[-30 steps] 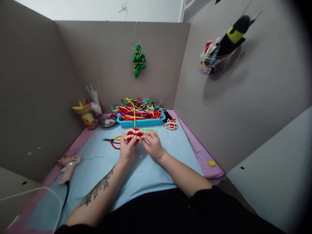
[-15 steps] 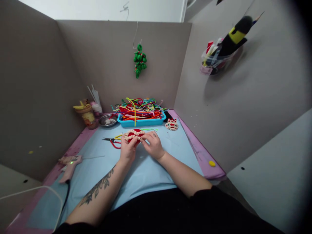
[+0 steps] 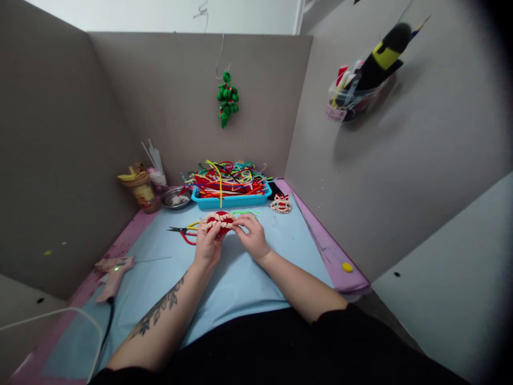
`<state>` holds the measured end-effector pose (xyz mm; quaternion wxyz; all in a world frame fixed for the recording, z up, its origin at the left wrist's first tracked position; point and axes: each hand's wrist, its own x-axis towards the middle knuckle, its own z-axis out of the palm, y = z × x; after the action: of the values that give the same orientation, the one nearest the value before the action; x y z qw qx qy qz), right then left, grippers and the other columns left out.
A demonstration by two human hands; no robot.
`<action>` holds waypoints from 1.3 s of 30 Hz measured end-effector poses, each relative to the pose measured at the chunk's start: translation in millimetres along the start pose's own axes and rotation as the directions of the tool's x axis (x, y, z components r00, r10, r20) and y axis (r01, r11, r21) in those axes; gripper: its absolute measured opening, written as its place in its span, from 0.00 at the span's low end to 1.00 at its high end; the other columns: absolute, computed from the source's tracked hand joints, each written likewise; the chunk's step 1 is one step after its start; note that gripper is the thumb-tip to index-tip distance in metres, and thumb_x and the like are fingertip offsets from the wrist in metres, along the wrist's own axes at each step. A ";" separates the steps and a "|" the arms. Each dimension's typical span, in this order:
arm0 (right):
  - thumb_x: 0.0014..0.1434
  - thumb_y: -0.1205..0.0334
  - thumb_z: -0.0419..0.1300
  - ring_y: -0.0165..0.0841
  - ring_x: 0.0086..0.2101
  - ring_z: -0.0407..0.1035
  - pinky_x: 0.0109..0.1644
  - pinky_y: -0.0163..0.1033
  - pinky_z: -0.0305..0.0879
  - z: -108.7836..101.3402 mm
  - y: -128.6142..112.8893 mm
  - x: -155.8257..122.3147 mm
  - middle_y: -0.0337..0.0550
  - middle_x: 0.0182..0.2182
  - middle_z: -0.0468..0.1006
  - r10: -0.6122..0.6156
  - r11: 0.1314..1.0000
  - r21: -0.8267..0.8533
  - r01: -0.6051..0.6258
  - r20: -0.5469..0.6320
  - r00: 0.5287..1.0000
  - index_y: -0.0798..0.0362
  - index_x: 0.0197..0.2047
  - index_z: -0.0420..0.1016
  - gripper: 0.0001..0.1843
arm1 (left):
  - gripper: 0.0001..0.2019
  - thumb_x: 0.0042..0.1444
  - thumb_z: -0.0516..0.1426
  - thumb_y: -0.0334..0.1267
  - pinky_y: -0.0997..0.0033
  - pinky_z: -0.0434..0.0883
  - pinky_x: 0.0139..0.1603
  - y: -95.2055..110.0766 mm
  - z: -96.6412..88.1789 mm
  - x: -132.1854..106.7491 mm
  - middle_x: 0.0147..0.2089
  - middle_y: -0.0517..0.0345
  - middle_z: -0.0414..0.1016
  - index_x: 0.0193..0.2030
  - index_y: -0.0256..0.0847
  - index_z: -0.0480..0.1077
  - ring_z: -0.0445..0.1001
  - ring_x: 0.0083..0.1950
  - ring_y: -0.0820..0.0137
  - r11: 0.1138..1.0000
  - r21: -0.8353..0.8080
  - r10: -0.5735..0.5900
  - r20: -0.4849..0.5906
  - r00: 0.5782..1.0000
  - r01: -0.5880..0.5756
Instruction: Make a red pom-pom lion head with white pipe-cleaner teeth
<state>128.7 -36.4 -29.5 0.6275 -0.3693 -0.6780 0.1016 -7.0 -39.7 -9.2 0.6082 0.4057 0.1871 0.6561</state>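
Observation:
A red pipe-cleaner piece edged with cream loops (image 3: 218, 220) is held over the light blue mat (image 3: 240, 283) by both hands. My left hand (image 3: 207, 247) grips its left and lower side, fingers curled round it. My right hand (image 3: 252, 238) pinches its right end with thumb and forefinger. Red-handled scissors (image 3: 183, 231) lie on the mat just left of my left hand. A green pipe cleaner (image 3: 245, 213) lies behind the piece.
A blue tray (image 3: 230, 200) heaped with coloured pipe cleaners stands at the back. Beside it lies a finished red and white piece (image 3: 281, 204). At back left are a metal dish (image 3: 176, 198) and a jar (image 3: 140, 191). A glue gun (image 3: 114, 271) lies left. Grey partition walls enclose the desk.
Both hands have stayed on the piece with only small finger shifts. The camera has moved slightly.

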 end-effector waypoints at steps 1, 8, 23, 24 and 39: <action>0.58 0.62 0.60 0.33 0.38 0.69 0.44 0.40 0.68 0.9 0.2 0.1 0.43 0.34 0.73 0.039 0.999 0.016 -0.039 -0.010 0.999 0.50 0.33 0.75 0.03 | 0.11 0.50 0.64 0.35 0.71 0.73 0.43 0.4 0.6 -0.2 0.35 0.56 0.76 0.38 0.40 0.68 0.76 0.37 0.72 1.000 0.000 -0.001 0.012 1.000 0.001; 0.54 0.57 0.63 0.31 0.33 0.67 0.34 0.36 0.67 3.1 2.3 2.8 0.42 0.32 0.72 0.199 0.979 0.057 -0.198 -0.025 0.980 0.51 0.31 0.74 0.07 | 0.13 0.48 0.65 0.34 0.70 0.73 0.45 -0.1 1.6 0.1 0.40 0.56 0.74 0.38 0.41 0.67 0.76 0.44 0.68 1.000 -0.024 -0.017 -0.020 1.000 0.017; 0.56 0.60 0.61 0.31 0.32 0.66 0.35 0.36 0.67 -0.9 -3.9 4.3 0.41 0.31 0.72 0.130 0.990 0.050 -0.128 -0.023 0.991 0.51 0.31 0.73 0.04 | 0.17 0.46 0.66 0.34 0.69 0.72 0.43 -2.3 -0.5 -1.1 0.45 0.55 0.74 0.41 0.44 0.65 0.74 0.47 0.67 0.993 -0.045 -0.113 -0.070 0.991 0.110; 0.57 0.60 0.61 0.31 0.32 0.66 0.35 0.36 0.67 -1.1 -4.1 4.1 0.41 0.31 0.72 0.126 0.991 0.047 -0.125 -0.019 0.992 0.51 0.32 0.73 0.04 | 0.17 0.46 0.66 0.34 0.69 0.72 0.43 -2.1 -0.6 -1.0 0.45 0.55 0.73 0.41 0.44 0.65 0.74 0.48 0.67 0.993 -0.044 -0.114 -0.067 0.991 0.111; 0.55 0.59 0.61 0.34 0.41 0.66 0.39 0.39 0.67 -2.0 -1.9 -0.9 0.45 0.40 0.70 0.121 0.991 0.055 -0.122 0.021 0.992 0.49 0.41 0.72 0.10 | 0.20 0.46 0.66 0.33 0.70 0.73 0.43 1.3 0.8 -1.7 0.40 0.59 0.74 0.43 0.43 0.63 0.76 0.41 0.71 0.996 -0.046 -0.082 -0.059 0.995 0.079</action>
<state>129.7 -39.0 -28.7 0.6242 -0.3912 -0.6566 0.1618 -7.3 -41.8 -8.3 0.6369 0.3645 0.2073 0.6470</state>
